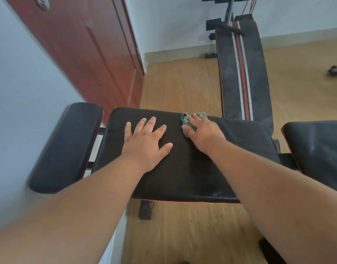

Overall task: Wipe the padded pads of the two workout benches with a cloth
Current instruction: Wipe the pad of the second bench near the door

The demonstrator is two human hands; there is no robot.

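The green cloth [190,120] is being pressed onto the far edge of the middle pad [182,168], up around one o'clock from the pad's centre, bunched and partly hidden under the right hand [202,130]. That hand is being laid over it with fingers fairly straight, thumb stretched toward nine o'clock along the cloth's near edge; whether the cloth is being pinched cannot be told. The left hand [147,140] is being spread flat on the bare black padding just beside it, at about nine o'clock from the right hand, fingers splayed, nothing held. The two hands are being kept apart, a strip of pad showing between them.

Moving outward: a narrower black pad [66,147] is being seen at nine o'clock, set apart from the middle pad by a gap with frame bars showing. Another black pad [316,149] is being cut off by the frame at three o'clock. At twelve to one o'clock, the second bench [232,73], dark with red and white stripes down its length, is being seen stretching away over the wooden floor [173,86]. A red-brown door [78,54] is being caught at eleven o'clock against the pale wall [17,82].
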